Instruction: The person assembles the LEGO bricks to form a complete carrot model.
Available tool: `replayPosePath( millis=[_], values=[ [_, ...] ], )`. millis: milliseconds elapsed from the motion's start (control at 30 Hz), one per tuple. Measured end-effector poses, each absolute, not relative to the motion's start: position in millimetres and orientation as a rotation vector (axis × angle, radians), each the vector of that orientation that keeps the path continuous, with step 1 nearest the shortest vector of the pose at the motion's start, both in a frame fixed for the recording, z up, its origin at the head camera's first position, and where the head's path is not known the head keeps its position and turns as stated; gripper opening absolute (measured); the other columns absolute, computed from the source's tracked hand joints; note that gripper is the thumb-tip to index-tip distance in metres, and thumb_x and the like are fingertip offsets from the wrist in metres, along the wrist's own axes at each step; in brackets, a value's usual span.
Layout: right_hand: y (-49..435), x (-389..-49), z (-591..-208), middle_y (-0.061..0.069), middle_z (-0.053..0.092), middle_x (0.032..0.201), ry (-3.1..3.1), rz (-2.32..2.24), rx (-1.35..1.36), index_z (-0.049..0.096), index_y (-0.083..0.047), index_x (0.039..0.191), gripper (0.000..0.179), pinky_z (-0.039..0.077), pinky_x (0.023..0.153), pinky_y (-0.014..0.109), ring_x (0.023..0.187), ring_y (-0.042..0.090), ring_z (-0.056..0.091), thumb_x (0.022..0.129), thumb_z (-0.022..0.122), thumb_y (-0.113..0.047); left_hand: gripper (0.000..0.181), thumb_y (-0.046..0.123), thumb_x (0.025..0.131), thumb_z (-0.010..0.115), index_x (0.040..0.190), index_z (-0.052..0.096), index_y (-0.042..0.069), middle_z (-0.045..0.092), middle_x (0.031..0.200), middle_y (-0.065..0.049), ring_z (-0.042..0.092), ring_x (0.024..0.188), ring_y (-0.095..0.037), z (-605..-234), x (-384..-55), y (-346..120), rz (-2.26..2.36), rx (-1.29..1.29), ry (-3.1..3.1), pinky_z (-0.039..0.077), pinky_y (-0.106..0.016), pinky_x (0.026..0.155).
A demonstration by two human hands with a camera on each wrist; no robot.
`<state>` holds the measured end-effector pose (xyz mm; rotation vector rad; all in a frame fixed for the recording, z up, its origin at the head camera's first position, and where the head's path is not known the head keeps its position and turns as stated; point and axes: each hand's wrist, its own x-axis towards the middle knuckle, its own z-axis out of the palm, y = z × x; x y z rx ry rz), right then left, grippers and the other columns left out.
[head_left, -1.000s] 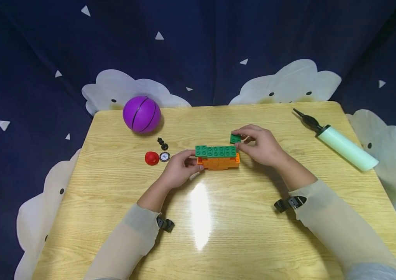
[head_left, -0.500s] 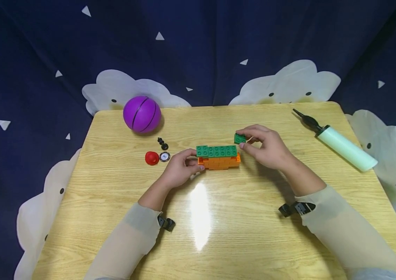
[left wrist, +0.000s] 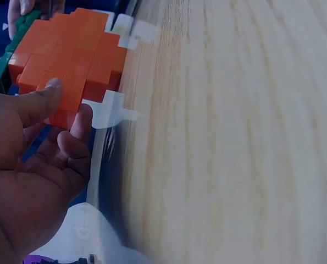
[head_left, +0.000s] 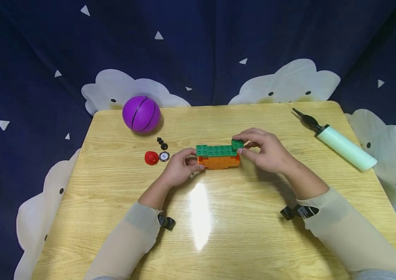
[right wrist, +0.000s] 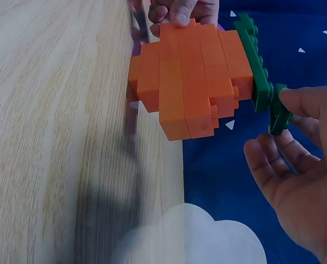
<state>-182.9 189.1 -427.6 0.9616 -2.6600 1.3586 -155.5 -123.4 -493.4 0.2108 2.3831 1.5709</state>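
Note:
An orange toy-brick build, stepped in outline, stands on the table with a row of green bricks along its top. My left hand grips its left end, thumb on the near face in the left wrist view, the other fingers behind. My right hand pinches a small green brick between thumb and fingers at the right end of the green row. In the right wrist view that green brick sits against the end of the row; whether it is pressed on I cannot tell.
A purple ball stands at the back left of the wooden table. Nearby lie a black beaded piece, a red hat-shaped piece and a round chip. A hand pump lies at the right.
My right hand first drew the small green brick right, away from the row, then brought it back left and down onto the row's right end. The left hand stays put.

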Motion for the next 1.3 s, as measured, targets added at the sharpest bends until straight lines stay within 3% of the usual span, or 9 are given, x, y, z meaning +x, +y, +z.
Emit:
replayPosePath(
  millis=[233, 500, 900, 1300],
  values=[
    [186.5, -181.6, -427.5, 0.004, 0.066, 0.127, -2.674, 1.481, 0.986, 0.072, -0.009, 0.127, 0.036, 0.06, 0.088, 0.035, 0.111, 0.02, 0.066, 0.092, 0.076, 0.0, 0.039, 0.014, 0.092, 0.081, 0.127, 0.063, 0.01, 0.073, 0.105, -0.009, 0.072, 0.083, -0.023, -494.0, -155.6, -123.6, 1.578, 0.21, 2.375, 0.057, -0.033, 0.065],
    [186.7, -180.7, -426.0, 0.005, 0.065, 0.126, -2.71, 1.518, 0.97, 0.072, -0.01, 0.127, 0.036, 0.06, 0.088, 0.044, 0.109, 0.025, 0.069, 0.092, 0.075, -0.001, 0.042, 0.015, 0.092, 0.081, 0.13, 0.063, 0.009, 0.074, 0.098, -0.007, 0.071, 0.082, -0.022, -495.0, -155.3, -123.0, 1.556, 0.193, 2.403, 0.056, -0.033, 0.065],
    [185.0, -180.8, -428.4, 0.008, 0.064, 0.127, -2.744, 1.639, 0.878, 0.073, -0.008, 0.125, 0.033, 0.057, 0.087, 0.022, 0.107, 0.026, 0.066, 0.092, 0.075, 0.001, 0.04, 0.014, 0.092, 0.081, 0.127, 0.064, 0.011, 0.074, 0.094, -0.006, 0.069, 0.078, -0.024, -493.5, -154.4, -122.2, 1.571, 0.186, 2.387, 0.053, -0.032, 0.062],
    [183.8, -180.9, -433.1, 0.01, 0.063, 0.123, -2.693, 1.783, 0.828, 0.073, -0.004, 0.124, 0.033, 0.051, 0.076, 0.021, 0.096, 0.024, 0.057, 0.091, 0.077, 0.001, 0.037, 0.014, 0.092, 0.081, 0.124, 0.064, 0.011, 0.074, 0.093, -0.006, 0.068, 0.076, -0.024, -493.9, -154.7, -122.2, 1.578, 0.197, 2.384, 0.052, -0.031, 0.062]
  ],
)
